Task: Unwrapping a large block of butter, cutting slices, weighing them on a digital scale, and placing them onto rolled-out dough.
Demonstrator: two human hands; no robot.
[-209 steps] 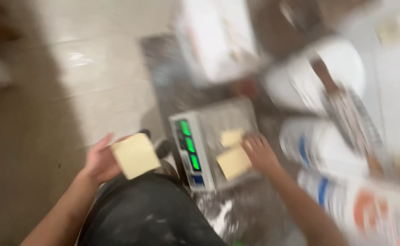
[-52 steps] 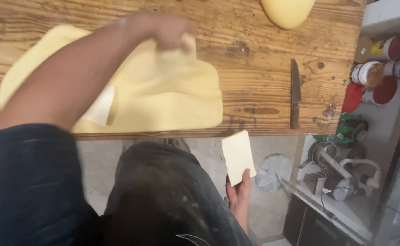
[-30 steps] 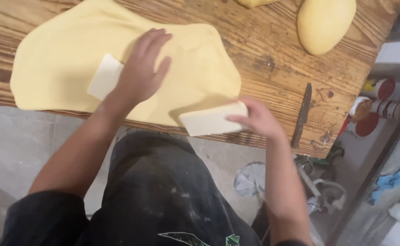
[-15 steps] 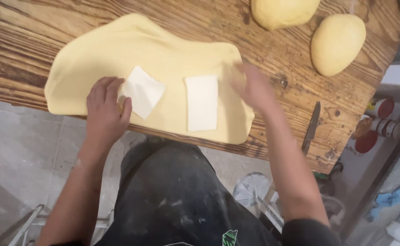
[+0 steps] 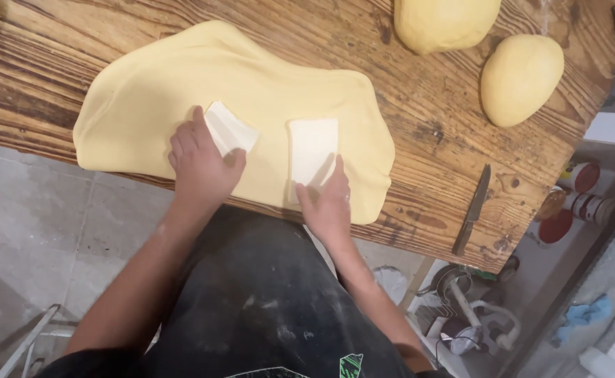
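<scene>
While two hands (image 5: 202, 164) press, two butter slabs (image 5: 313, 148) lie flat.

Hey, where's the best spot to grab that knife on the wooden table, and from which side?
Take the knife by its dark handle, the end nearest the table's front edge, coming from that edge. It lies flat on the wooden table, blade pointing away toward the dough balls, so a grip from the near side probably keeps fingers off the blade. The handle end looks clear of other things.

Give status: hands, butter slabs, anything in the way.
Left hand flat on left butter slab; right hand at near edge of right slab. Both slabs lie on the dough sheet. Knife well clear.
</scene>
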